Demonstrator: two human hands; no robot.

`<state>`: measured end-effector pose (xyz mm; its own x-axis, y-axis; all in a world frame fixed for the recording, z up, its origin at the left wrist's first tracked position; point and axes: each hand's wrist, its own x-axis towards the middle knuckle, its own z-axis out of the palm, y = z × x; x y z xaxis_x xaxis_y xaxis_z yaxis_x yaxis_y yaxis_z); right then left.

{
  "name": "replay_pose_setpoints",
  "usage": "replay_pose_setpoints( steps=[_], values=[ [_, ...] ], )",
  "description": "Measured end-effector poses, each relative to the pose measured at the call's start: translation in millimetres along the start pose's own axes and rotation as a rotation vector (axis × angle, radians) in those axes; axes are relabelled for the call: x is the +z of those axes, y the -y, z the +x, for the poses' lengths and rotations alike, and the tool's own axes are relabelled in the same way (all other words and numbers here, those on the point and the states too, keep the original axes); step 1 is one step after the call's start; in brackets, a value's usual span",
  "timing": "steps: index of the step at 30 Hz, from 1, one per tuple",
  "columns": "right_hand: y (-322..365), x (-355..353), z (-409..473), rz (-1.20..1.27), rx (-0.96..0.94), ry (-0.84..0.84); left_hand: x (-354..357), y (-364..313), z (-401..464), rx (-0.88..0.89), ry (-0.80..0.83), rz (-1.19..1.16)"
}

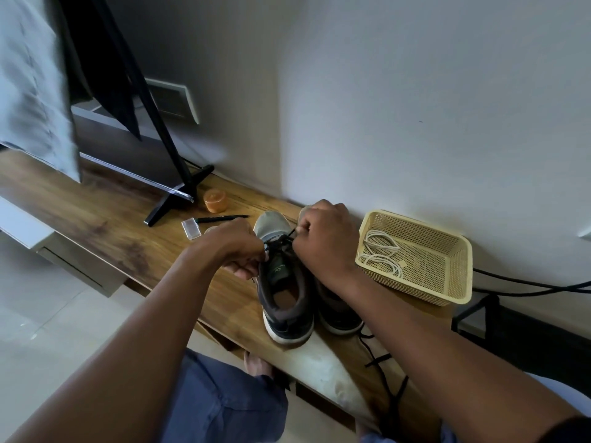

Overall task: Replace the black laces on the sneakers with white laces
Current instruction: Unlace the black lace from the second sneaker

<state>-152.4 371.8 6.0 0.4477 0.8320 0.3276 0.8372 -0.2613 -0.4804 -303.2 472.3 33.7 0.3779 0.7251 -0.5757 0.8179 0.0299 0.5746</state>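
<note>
Both your left hand [238,247] and right hand [323,238] pinch the grey sneaker's black lace [281,243], right of it a cream perforated plastic basket [447,282] holding coiled white laces [380,254].

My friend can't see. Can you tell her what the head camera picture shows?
Two hands, left hand and right hand, pull at the black lace on a grey sneaker on a wooden table. White laces wait in a yellow basket beside the shoes.

both hands [235,247] [323,238] forward, arms outstretched, fingers curled in pinching grips, knuckles up
</note>
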Motion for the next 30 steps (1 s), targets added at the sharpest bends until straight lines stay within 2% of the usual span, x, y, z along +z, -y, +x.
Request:
replay_pose_setpoints(
  steps=[4, 8, 10, 13, 16, 18, 21, 27, 30],
  values=[
    [-4.3, -1.6, 3.3, 0.028, 0.12, -0.125, 0.2, 1.4, 4.8, -0.005, 0.003, 0.003],
    [-8.2, -2.3, 5.1, -0.017, 0.202, -0.141, -0.5, 5.0, 7.9, -0.007, 0.016, 0.015],
    [-5.7, 0.4, 2.6, -0.048, 0.116, -0.127, -1.8, 7.0, 8.4, -0.007, 0.014, 0.019],
    [7.3, 5.7, -3.9, -0.008, -0.147, 0.022, -4.0, 8.0, 8.4, 0.004, 0.013, 0.017],
    [17.0, 16.1, -16.8, -0.191, -0.395, 0.158, -4.8, 5.7, 7.5, 0.011, 0.004, 0.029],
    [16.4, 20.9, -21.2, -0.271, -0.454, 0.183, -4.8, 4.3, 5.8, 0.009, 0.011, 0.029],
    [15.4, 19.5, -19.7, -0.268, -0.405, 0.122, -4.6, 4.3, 3.2, 0.001, 0.023, 0.013],
    [2.7, 2.0, 1.4, -0.067, -0.12, -0.078, -5.3, 7.8, 3.9, -0.008, 0.015, 0.018],
    [-6.4, -5.4, 15.8, -0.06, -0.046, -0.031, -5.6, 12.5, 4.0, -0.011, 0.011, 0.017]
  ],
)
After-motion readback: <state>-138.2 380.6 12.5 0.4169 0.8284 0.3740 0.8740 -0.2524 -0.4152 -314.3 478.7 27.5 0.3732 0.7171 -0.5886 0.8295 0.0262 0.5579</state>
